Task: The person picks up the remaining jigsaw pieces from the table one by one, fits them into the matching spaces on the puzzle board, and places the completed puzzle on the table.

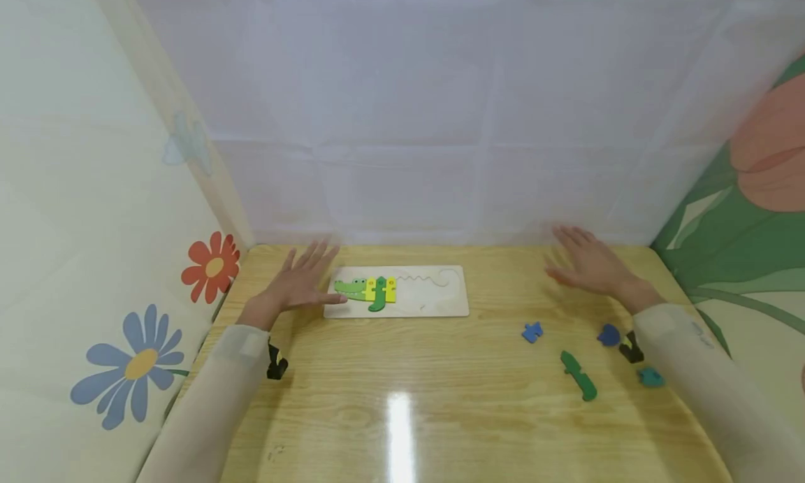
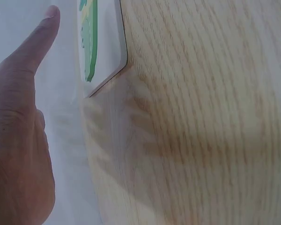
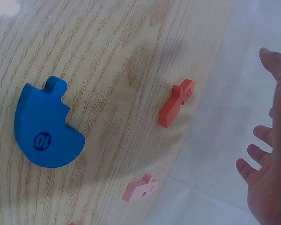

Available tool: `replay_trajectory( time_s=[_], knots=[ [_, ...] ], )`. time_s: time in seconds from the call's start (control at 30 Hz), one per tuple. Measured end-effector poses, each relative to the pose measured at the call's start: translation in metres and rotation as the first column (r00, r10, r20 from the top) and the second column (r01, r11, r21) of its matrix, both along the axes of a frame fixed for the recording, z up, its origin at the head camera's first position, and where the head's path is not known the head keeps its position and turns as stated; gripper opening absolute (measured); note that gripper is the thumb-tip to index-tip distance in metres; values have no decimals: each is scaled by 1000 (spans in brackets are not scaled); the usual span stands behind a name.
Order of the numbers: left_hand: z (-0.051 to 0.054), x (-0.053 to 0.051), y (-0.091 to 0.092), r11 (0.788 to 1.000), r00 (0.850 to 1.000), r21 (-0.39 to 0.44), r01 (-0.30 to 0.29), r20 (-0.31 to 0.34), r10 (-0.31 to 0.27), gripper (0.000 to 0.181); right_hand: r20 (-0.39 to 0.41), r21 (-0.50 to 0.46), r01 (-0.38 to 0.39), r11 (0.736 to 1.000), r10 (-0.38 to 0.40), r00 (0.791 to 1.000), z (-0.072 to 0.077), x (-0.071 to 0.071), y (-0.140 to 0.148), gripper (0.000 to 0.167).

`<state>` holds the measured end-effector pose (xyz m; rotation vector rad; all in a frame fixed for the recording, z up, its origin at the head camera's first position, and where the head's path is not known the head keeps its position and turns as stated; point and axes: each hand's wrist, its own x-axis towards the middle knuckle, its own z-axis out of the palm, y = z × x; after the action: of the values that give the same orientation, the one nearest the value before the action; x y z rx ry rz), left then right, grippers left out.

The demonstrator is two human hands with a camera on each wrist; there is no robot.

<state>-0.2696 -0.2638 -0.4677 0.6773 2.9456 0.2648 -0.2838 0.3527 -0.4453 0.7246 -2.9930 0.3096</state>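
A pale puzzle board (image 1: 434, 305) lies near the back of the table. A green crocodile head (image 1: 349, 288), yellow pieces and a green leg piece (image 1: 379, 298) sit on its left half. My left hand (image 1: 295, 284) hovers at the board's left end, fingers spread, its thumb over the crocodile head in the head view. Over the table's back right, my right hand (image 1: 591, 263) is raised with fingers loosely extended and holds nothing. In the right wrist view, a red puzzle piece (image 3: 175, 104), a pink puzzle piece (image 3: 141, 188) and a blue piece marked 10 (image 3: 47, 126) lie apart from that hand.
Loose on the right side are a small blue piece (image 1: 532, 332), a long green piece (image 1: 578, 376), a dark blue piece (image 1: 608, 335) and a teal piece (image 1: 650, 377). A white cloth (image 1: 402, 154) hangs behind the table; flower-printed cloths flank both sides.
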Motion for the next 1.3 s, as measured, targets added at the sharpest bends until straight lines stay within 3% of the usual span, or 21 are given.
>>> replay_trajectory(
  time_s=[0.43, 0.7, 0.97, 1.3],
  knots=[
    [-11, -1, 4, 998, 995, 57, 33, 95, -38, 123, 93, -80, 27, 996, -19, 995, -1, 6, 9, 90],
    [-16, 2, 6, 996, 993, 73, 42, 103, -50, 120, 89, -101, -38, 994, 47, 995, -4, 8, 13, 86],
    [-24, 3, 5, 997, 993, 76, 33, 115, -41, 120, 147, -123, -27, 992, 46, 988, -11, 9, 15, 81],
    [-30, 3, 5, 995, 990, 97, 22, 136, -35, 117, 151, -113, -44, 993, 61, 987, -26, 10, 18, 82]
  ],
)
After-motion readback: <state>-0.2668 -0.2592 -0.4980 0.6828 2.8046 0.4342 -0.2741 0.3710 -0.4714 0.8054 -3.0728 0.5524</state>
